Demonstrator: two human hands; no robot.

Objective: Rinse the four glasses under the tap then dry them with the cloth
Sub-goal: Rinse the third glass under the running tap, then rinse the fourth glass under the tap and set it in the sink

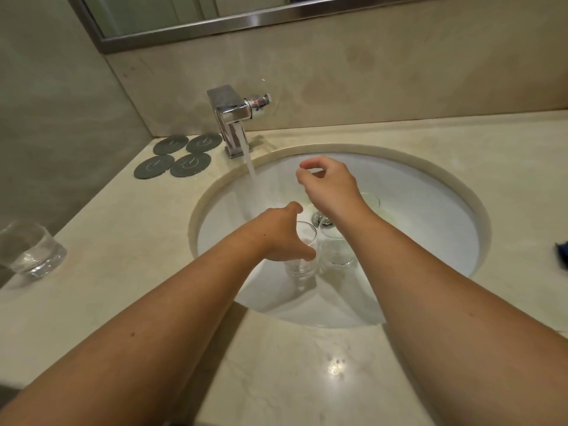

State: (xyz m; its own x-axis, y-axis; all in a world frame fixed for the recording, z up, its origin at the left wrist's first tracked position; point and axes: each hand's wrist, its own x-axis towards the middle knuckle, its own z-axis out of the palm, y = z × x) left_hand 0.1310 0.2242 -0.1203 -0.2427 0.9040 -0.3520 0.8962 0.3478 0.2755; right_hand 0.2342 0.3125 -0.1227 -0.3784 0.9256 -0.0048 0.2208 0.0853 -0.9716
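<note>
The chrome tap (232,118) is running, and its stream (250,167) falls into the white sink (436,241). Three clear glasses are in the basin. My left hand (284,232) wraps one glass (302,265) from the left, thumb across its near side. A second glass (336,250) stands right beside it, near the drain. The third glass (372,200) is partly hidden behind my right forearm. My right hand (330,186) hovers over the basin with fingers loosely curled, holding nothing. Another glass (30,250) stands on the counter at the far left.
Several dark round coasters (178,155) lie on the beige counter (123,272) left of the tap. A bit of blue cloth (563,253) shows at the right edge. A wall rises on the left, and a mirror frame (215,26) hangs above the backsplash.
</note>
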